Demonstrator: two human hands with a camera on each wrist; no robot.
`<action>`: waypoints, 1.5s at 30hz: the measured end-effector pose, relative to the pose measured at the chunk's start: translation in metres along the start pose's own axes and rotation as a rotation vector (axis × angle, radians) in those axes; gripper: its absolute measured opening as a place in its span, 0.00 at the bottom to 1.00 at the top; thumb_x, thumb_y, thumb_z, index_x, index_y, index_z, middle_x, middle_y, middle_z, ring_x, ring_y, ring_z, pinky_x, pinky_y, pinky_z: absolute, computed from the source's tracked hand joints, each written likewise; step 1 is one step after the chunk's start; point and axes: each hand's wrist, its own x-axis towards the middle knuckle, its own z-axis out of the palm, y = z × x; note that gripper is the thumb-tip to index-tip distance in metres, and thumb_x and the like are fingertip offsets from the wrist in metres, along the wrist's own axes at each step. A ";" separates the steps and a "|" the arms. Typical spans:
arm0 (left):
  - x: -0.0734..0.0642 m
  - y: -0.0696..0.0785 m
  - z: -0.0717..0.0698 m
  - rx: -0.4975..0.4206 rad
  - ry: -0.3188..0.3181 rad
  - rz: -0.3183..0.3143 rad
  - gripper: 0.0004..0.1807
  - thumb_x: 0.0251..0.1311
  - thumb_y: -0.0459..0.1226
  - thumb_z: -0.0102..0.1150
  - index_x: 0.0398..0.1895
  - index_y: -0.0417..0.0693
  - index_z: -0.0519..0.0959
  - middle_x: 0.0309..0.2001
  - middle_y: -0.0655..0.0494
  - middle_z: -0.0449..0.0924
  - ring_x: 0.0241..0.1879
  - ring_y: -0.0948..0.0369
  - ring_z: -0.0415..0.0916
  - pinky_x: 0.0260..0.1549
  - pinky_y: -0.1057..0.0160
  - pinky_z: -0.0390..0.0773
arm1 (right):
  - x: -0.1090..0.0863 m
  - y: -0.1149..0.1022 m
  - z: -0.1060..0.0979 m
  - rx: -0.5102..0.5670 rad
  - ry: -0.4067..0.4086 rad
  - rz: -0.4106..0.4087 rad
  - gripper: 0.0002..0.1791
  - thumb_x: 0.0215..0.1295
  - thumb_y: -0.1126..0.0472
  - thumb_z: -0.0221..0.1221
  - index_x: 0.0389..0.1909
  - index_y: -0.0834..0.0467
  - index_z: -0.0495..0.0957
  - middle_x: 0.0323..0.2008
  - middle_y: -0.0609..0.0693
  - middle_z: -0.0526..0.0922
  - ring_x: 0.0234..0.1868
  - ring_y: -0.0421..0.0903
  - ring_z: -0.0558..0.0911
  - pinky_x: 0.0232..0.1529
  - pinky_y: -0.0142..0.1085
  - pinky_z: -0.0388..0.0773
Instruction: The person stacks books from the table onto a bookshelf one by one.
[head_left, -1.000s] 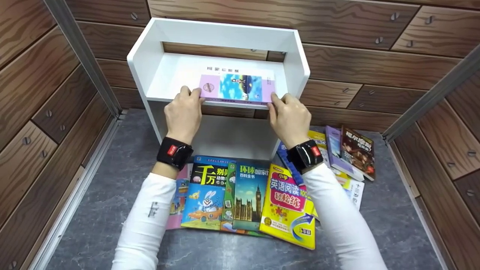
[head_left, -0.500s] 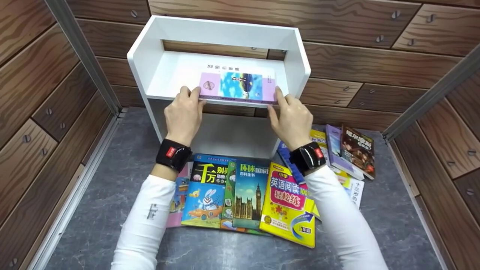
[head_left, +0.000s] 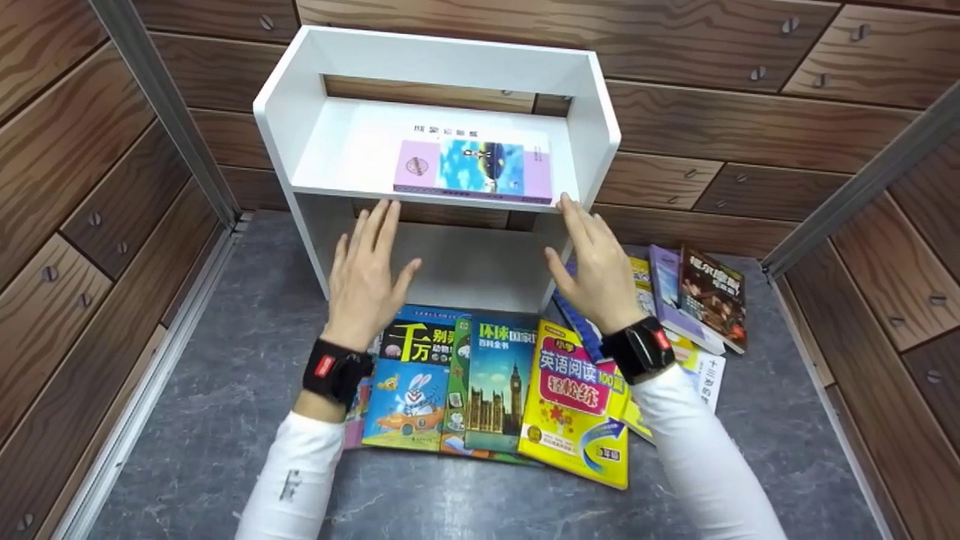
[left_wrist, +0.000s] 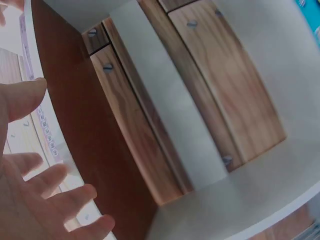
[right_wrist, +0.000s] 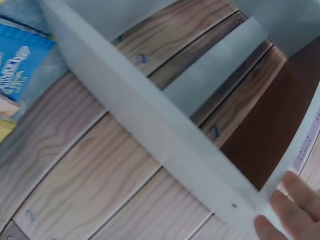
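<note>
A book with a purple and blue cover (head_left: 480,169) lies flat on the upper shelf of the white bookshelf (head_left: 442,196), its spine along the front edge. Below that edge, at the book's left end, my left hand (head_left: 367,277) has its fingers straight and spread, holding nothing. My right hand (head_left: 596,270) is at the shelf's front right corner, fingers extended and thumb apart, also without anything in it. In the left wrist view the fingers of the left hand (left_wrist: 50,200) overlap the shelf edge. The right hand's fingertips (right_wrist: 290,200) are right at the corner in the right wrist view.
In front of the bookshelf several books overlap on the grey floor, among them a rabbit-cover book (head_left: 409,405), a clock-tower book (head_left: 495,397) and a yellow workbook (head_left: 574,420). More books, including a brown one (head_left: 712,296), lie at the right. Wood-patterned walls (head_left: 750,127) surround the area.
Both hands have let go of the purple book and drawn back toward the person, fingers now straightened. The book stays flat on the upper shelf at its front edge.
</note>
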 end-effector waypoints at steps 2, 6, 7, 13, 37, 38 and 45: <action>-0.012 -0.004 0.003 -0.014 -0.003 0.000 0.44 0.73 0.48 0.63 0.86 0.52 0.53 0.84 0.47 0.58 0.83 0.42 0.56 0.81 0.33 0.56 | -0.010 0.006 0.001 0.029 0.054 -0.033 0.39 0.71 0.61 0.64 0.79 0.64 0.61 0.71 0.62 0.77 0.73 0.61 0.76 0.80 0.56 0.66; -0.037 -0.008 0.007 -0.026 -0.012 0.014 0.43 0.71 0.49 0.65 0.84 0.51 0.57 0.81 0.45 0.64 0.81 0.40 0.59 0.79 0.31 0.58 | -0.036 0.021 0.003 0.057 0.166 -0.047 0.36 0.64 0.67 0.67 0.74 0.64 0.69 0.66 0.64 0.81 0.68 0.63 0.79 0.77 0.60 0.69; -0.043 -0.008 0.008 -0.031 -0.018 0.018 0.44 0.71 0.50 0.66 0.84 0.51 0.58 0.80 0.45 0.65 0.81 0.40 0.60 0.79 0.31 0.59 | -0.042 0.025 0.004 0.056 0.182 -0.043 0.35 0.63 0.68 0.67 0.73 0.64 0.71 0.65 0.65 0.82 0.67 0.64 0.80 0.75 0.61 0.70; -0.085 -0.007 0.016 -0.031 -0.055 0.083 0.43 0.67 0.58 0.63 0.81 0.53 0.63 0.78 0.47 0.69 0.79 0.42 0.64 0.78 0.28 0.57 | -0.080 0.060 0.006 0.042 0.105 0.056 0.32 0.63 0.68 0.68 0.69 0.66 0.74 0.64 0.68 0.81 0.64 0.67 0.80 0.71 0.65 0.72; -0.168 0.022 0.053 -0.043 -0.146 0.332 0.41 0.69 0.68 0.48 0.76 0.56 0.71 0.76 0.50 0.71 0.77 0.47 0.67 0.72 0.31 0.66 | -0.149 0.212 0.007 -0.002 -0.662 0.769 0.57 0.78 0.32 0.44 0.82 0.72 0.32 0.82 0.73 0.29 0.81 0.81 0.35 0.79 0.75 0.34; -0.169 0.023 0.054 -0.045 -0.153 0.329 0.41 0.68 0.68 0.50 0.76 0.56 0.71 0.76 0.49 0.71 0.78 0.47 0.66 0.72 0.31 0.66 | -0.148 0.212 0.007 0.002 -0.680 0.778 0.57 0.79 0.31 0.42 0.82 0.73 0.31 0.82 0.74 0.28 0.80 0.81 0.35 0.79 0.75 0.34; -0.169 0.022 0.052 -0.037 -0.165 0.313 0.42 0.64 0.65 0.58 0.76 0.56 0.70 0.77 0.50 0.71 0.78 0.48 0.66 0.73 0.31 0.65 | -0.147 0.205 0.010 -0.069 -0.669 0.766 0.57 0.78 0.28 0.41 0.82 0.73 0.41 0.81 0.76 0.41 0.79 0.80 0.51 0.76 0.73 0.55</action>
